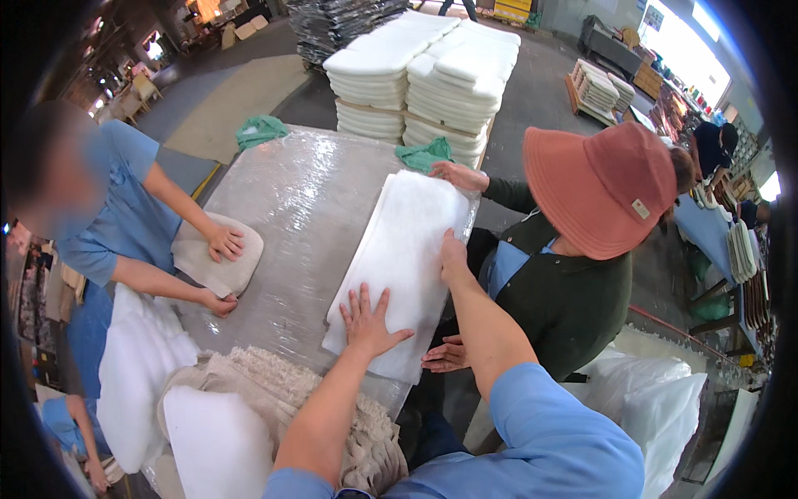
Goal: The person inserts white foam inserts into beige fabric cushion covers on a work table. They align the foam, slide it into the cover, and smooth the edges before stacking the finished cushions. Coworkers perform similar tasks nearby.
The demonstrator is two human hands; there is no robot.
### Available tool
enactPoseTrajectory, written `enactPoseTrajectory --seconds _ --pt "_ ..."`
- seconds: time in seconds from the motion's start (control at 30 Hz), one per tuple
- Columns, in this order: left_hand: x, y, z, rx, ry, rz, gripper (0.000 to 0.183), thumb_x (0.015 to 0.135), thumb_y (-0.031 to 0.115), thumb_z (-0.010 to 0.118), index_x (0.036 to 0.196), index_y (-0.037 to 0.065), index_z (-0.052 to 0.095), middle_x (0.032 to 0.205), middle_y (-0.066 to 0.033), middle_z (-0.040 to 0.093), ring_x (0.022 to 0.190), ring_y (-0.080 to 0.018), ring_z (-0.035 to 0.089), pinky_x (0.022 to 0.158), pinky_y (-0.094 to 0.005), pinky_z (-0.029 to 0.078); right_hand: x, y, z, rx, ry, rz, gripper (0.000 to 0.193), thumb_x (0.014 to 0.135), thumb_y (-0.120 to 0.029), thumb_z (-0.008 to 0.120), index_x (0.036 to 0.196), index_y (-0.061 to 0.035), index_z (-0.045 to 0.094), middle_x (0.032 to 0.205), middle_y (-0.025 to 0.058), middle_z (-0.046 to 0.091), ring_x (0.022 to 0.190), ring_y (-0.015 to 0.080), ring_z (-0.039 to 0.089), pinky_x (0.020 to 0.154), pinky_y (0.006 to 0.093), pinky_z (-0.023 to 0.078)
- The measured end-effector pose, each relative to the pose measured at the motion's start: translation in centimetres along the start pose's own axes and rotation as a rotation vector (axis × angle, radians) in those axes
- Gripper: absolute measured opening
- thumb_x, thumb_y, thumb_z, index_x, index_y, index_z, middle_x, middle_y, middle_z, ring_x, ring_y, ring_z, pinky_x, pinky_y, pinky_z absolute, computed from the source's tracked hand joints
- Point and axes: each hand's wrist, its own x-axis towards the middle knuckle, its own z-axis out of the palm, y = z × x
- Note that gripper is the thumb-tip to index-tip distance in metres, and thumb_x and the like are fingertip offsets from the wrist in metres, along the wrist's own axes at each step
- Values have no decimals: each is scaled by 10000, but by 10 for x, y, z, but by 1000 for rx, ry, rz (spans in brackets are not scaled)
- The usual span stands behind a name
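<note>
A folded white padding sheet (407, 229) lies along the right side of a table (307, 224) covered in clear plastic. My left hand (371, 324) rests flat on its near part, fingers spread. At the sheet's right edge, my right hand (454, 259) is closed on the border; its fingertips are partly hidden. A co-worker in a reddish hat (598, 187) stands to the right, one hand near the sheet's far corner and the other by its near right edge. Across the table, another person in blue presses both hands on a beige rounded cushion piece (218, 256).
Beige fabric (274, 387) and white padding (216, 441) are heaped at the near left. Green cloths (260, 131) cover the table's far corners. Behind it stand tall stacks of white pads (449, 71). White plastic-like material (636, 399) sits at the lower right.
</note>
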Motion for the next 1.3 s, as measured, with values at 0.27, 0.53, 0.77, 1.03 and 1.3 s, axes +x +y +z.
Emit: enactPoseTrajectory --seconds 0.27,0.53,0.77,1.03,1.3 --pt "-50 -35 -129 3 25 -4 944 906 635 735 1668 192 395 1755 -247 226 1615 -498 176 1260 -723 128 -163 2 13 -186 -198 -632 610 1086 -366 606 1561 -1 490 1510 243 576 1403 322 569 1164 403 432" --pt "-278 55 -321 -232 349 288 631 975 320 748 1528 71 574 1519 -207 612 1411 -368 577 1185 -425 432 -304 114 -74 -257 -496 -849 568 1051 -304 663 1524 -16 533 1432 221 626 1309 338 623 1041 414 511" --pt "-534 74 -272 -174 421 278 599 917 272 787 1464 78 639 1501 -171 633 1376 -352 612 1151 -458 474 -395 160 -147 -229 -498 -891 440 1049 -223 676 1449 -53 614 1344 173 659 1204 262 660 910 342 542" --pt "-786 40 -83 -911 804 -56 555 1089 186 628 1540 -86 455 1437 -272 622 1304 -395 642 1132 -533 504 -488 204 -188 -215 -612 -874 403 1080 -128 653 1450 14 584 1357 127 651 1195 161 635 938 286 534" --pt "-865 40 22 -1252 1219 -283 434 1088 115 619 1461 -88 530 1335 -220 667 1270 -412 656 1111 -636 511 -522 204 -183 -99 -624 -941 384 1043 -181 690 1397 -39 648 1284 113 674 1113 199 659 932 331 536"
